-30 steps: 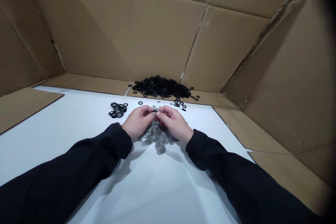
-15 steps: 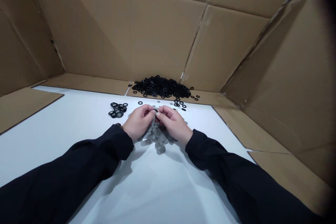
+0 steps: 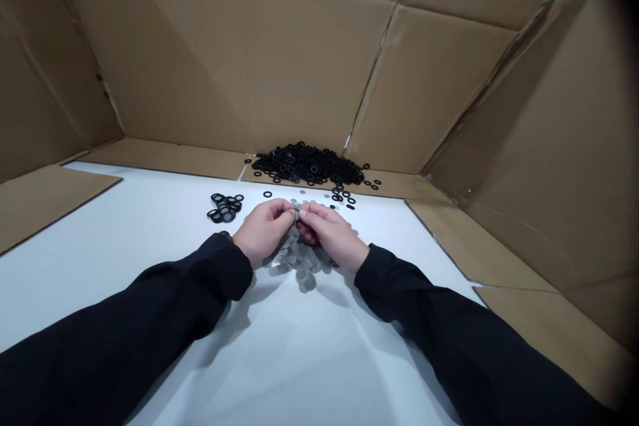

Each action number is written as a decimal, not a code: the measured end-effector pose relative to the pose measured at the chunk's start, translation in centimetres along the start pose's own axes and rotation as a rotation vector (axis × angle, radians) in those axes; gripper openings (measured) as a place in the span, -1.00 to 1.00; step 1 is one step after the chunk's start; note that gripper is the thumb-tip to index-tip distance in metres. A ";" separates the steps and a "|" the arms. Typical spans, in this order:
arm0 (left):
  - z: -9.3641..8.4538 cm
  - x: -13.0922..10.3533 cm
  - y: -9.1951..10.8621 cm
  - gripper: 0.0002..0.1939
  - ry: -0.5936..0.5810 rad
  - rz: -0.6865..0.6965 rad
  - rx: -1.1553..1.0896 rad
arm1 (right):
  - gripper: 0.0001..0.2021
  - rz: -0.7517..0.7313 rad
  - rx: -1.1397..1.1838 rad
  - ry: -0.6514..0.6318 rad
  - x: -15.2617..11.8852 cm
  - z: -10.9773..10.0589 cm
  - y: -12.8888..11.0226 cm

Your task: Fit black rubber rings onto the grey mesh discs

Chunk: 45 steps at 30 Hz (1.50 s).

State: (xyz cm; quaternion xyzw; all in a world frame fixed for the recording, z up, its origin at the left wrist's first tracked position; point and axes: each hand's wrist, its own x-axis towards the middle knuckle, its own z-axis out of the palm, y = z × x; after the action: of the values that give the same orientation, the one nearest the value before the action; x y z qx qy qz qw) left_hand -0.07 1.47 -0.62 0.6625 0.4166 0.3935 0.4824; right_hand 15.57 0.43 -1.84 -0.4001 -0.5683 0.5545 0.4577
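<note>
Both hands meet above a loose pile of grey translucent discs [image 3: 305, 271] on the white table. My left hand [image 3: 266, 229] pinches a small black ring [image 3: 295, 210] between thumb and forefinger. From the other side, my right hand [image 3: 333, 234] has its thumb and forefinger closed at the same ring, its other fingers curled beneath. Fingertips partly cover the ring, and whether a disc sits in it is too small to tell. Left of my left hand lies a cluster of black rings [image 3: 225, 208], several with grey discs inside them.
A large heap of black rings [image 3: 309, 165] lies at the back against the cardboard wall [image 3: 299, 66]. A few loose rings [image 3: 351, 201] lie in front of it, and one ring [image 3: 267, 194] lies alone. Cardboard flaps [image 3: 439, 226] edge the white table [image 3: 319, 359].
My right hand has shifted slightly, its thumb tip moving a little right and up at the ring. The ring between the fingers has tilted a little. My left hand is nearly unmoved.
</note>
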 end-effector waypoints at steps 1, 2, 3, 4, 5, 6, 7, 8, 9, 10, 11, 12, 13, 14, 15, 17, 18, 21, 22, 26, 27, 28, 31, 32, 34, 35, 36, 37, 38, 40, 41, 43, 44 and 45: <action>0.1 0.0 0.0 -0.79 0.016 -0.002 -0.010 | -0.75 -0.027 -0.039 -0.003 0.0 0.0 0.0; 0.1 0.0 0.0 -0.79 0.025 -0.003 -0.020 | -0.75 -0.052 -0.077 -0.003 0.0 0.1 -0.1; 0.2 0.0 0.1 -0.80 0.031 -0.003 -0.028 | -0.76 -0.071 -0.110 -0.001 -0.1 0.1 -0.1; 0.2 0.0 0.1 -0.80 0.036 0.001 -0.034 | -0.76 -0.082 -0.130 0.004 -0.1 0.1 -0.1; 0.2 0.1 0.1 -0.80 0.038 0.007 -0.035 | -0.76 -0.088 -0.141 0.013 -0.1 0.2 -0.1; 0.2 0.1 0.0 -0.80 0.040 0.017 -0.029 | -0.77 -0.095 -0.149 0.026 -0.1 0.2 0.0; 0.2 0.1 0.0 -0.79 0.040 0.029 -0.015 | -0.77 -0.105 -0.156 0.043 -0.2 0.2 0.0; 0.2 0.1 0.0 -0.78 0.036 0.042 0.006 | -0.77 -0.116 -0.166 0.061 -0.2 0.3 0.0; 0.2 0.1 0.0 -0.78 0.035 0.055 0.032 | -0.78 -0.129 -0.175 0.078 -0.2 0.3 0.1; 0.1 0.1 0.0 -0.77 0.033 0.065 0.058 | -0.78 -0.142 -0.183 0.092 -0.2 0.3 0.1; 0.1 0.1 -0.1 -0.77 0.034 0.073 0.079 | -0.78 -0.151 -0.189 0.102 -0.2 0.3 0.1; 0.1 0.1 -0.1 -0.76 0.037 0.080 0.092 | -0.78 -0.154 -0.190 0.106 -0.2 0.3 0.1; 0.1 0.1 -0.1 -0.76 0.038 0.085 0.097 | -0.78 -0.148 -0.185 0.107 -0.1 0.3 0.1; 0.1 0.1 -0.1 -0.75 0.041 0.089 0.094 | -0.79 -0.137 -0.180 0.106 0.0 0.2 0.1; 0.1 0.1 -0.1 -0.75 0.042 0.089 0.086 | -0.79 -0.123 -0.176 0.100 0.0 0.2 0.1; 0.1 0.1 -0.1 -0.75 0.042 0.080 0.059 | -0.79 -0.094 -0.175 0.074 0.1 0.1 0.0; 0.1 0.1 -0.1 -0.74 0.043 0.073 0.043 | -0.80 -0.084 -0.179 0.059 0.1 0.0 -0.1; 0.2 0.1 -0.2 -0.72 0.040 0.063 0.003 | -0.79 -0.085 -0.196 0.037 0.1 0.0 -0.2; 0.2 0.1 -0.2 -0.71 0.034 0.061 -0.001 | -0.78 -0.090 -0.202 0.039 0.0 0.0 -0.2; 0.1 0.1 -0.1 -0.71 0.026 0.054 0.003 | -0.76 -0.112 -0.195 0.084 -0.2 0.1 0.0; 0.1 0.1 0.0 -0.72 0.034 0.053 0.000 | -0.76 -0.116 -0.189 0.096 -0.2 0.2 0.0; 0.1 0.1 0.0 -0.72 0.044 0.056 -0.005 | -0.76 -0.116 -0.187 0.102 -0.2 0.3 0.1; 0.1 0.1 0.2 -0.74 0.056 0.079 -0.025 | -0.75 -0.112 -0.203 0.093 -0.3 0.3 0.0; 0.1 0.1 0.2 -0.75 0.053 0.082 -0.033 | -0.75 -0.113 -0.208 0.088 -0.3 0.2 0.0; 0.1 0.2 0.1 -0.79 0.019 0.049 -0.041 | -0.75 -0.117 -0.214 0.081 -0.3 0.1 -0.1; 0.0 0.2 0.0 -0.80 -0.012 0.019 -0.041 | -0.75 -0.120 -0.220 0.079 -0.3 0.0 -0.2; 0.0 0.2 -0.1 -0.81 -0.044 -0.010 -0.037 | -0.76 -0.122 -0.229 0.077 -0.3 -0.1 -0.2; 0.0 0.2 -0.2 -0.81 -0.069 -0.032 -0.027 | -0.76 -0.122 -0.241 0.077 -0.3 -0.3 -0.2; -0.1 0.2 -0.4 -0.81 -0.088 -0.043 -0.017 | -0.76 -0.121 -0.250 0.080 -0.3 -0.4 -0.1; -0.1 0.2 -0.6 -0.80 -0.096 -0.033 -0.011 | -0.77 -0.116 -0.261 0.081 -0.2 -0.6 0.0; -0.1 0.2 -0.6 -0.81 -0.093 -0.026 -0.021 | -0.77 -0.113 -0.266 0.076 -0.2 -0.6 0.1; 0.0 0.2 -0.4 -0.80 -0.085 -0.022 -0.062 | -0.77 -0.124 -0.286 0.062 -0.2 -0.7 0.3; 0.1 0.1 -0.3 -0.79 -0.073 -0.024 -0.080 | -0.77 -0.141 -0.303 0.058 -0.2 -0.6 0.3; 0.1 0.1 -0.1 -0.79 -0.055 -0.024 -0.091 | -0.77 -0.162 -0.326 0.060 -0.2 -0.6 0.3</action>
State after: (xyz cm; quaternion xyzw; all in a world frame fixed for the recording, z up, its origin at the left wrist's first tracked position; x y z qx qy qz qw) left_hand 0.06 1.53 -0.76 0.6454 0.3930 0.3878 0.5279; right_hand 16.19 0.38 -2.20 -0.4380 -0.6671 0.4042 0.4468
